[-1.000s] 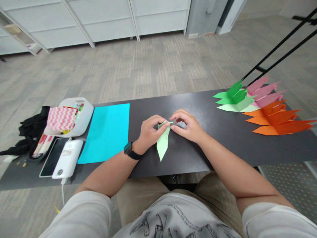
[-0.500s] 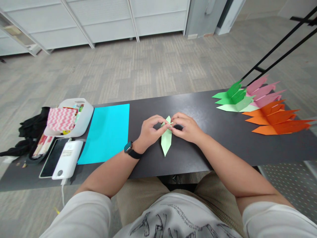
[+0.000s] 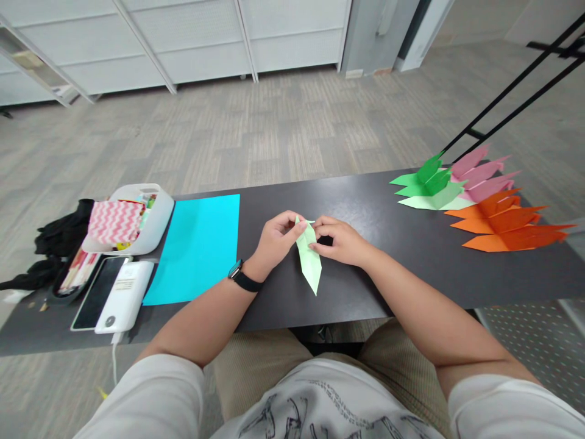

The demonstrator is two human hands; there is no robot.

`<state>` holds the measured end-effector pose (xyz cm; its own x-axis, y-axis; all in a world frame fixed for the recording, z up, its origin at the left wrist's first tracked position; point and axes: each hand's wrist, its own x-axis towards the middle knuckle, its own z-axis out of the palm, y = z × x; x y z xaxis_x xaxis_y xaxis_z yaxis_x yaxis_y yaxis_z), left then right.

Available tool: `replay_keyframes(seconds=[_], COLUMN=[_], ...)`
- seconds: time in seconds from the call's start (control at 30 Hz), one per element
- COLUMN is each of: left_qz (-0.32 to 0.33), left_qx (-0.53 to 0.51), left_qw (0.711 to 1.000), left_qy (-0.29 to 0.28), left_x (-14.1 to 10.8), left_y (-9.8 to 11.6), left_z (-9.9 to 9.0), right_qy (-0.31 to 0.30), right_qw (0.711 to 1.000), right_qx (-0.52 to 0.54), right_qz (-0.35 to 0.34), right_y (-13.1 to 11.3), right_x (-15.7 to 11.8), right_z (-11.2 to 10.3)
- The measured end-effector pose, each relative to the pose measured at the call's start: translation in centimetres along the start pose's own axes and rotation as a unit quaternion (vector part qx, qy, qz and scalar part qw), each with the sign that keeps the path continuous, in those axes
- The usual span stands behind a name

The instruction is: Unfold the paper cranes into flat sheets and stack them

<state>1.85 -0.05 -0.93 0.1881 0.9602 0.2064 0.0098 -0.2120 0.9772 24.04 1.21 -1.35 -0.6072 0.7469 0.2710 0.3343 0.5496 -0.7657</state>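
A pale green folded paper figure is held between my two hands over the middle of the dark table; its long pointed end aims down toward me. My left hand pinches its upper left edge between thumb and fingers. On the other side, my right hand has thumb and fingertips closed on the paper's right edge. A small narrow strip of the paper sticks out at the top, between the fingertips. The folds under the fingers are partly hidden.
To the left lies a blue paper sheet, with a white power bank, a phone and a white basket beyond it. At the right stand green, pink and orange folded papers in rows.
The green paper has turned, its lower tip swinging slightly right and toward me. My left thumb has moved up along it, and the right fingers have shifted on its edge.
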Motion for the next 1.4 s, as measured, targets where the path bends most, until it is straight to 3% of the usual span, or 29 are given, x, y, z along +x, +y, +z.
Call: replay_keyframes(seconds=[0.67, 0.93, 1.1, 1.4], left_qz=[0.012, 0.119, 0.2, 0.234], left_qx=[0.013, 0.087, 0.186, 0.244], left_qw=[1.0, 0.989, 0.962, 0.941], left_qy=[0.009, 0.001, -0.004, 0.003], left_x=[0.3, 0.1, 0.0, -0.1], left_y=[-0.8, -0.7, 0.4, 1.3], left_z=[0.2, 0.0, 0.1, 0.2], right_qy=[-0.005, 0.022, 0.03, 0.015], right_qw=[0.999, 0.988, 0.981, 0.98], right_qx=[-0.036, -0.14, -0.177, -0.186], right_qz=[-0.029, -0.061, -0.074, -0.073], right_y=[0.4, 0.8, 1.5, 1.2], right_x=[-0.2, -0.5, -0.8, -0.7], right_z=[-0.2, -0.7, -0.9, -1.0])
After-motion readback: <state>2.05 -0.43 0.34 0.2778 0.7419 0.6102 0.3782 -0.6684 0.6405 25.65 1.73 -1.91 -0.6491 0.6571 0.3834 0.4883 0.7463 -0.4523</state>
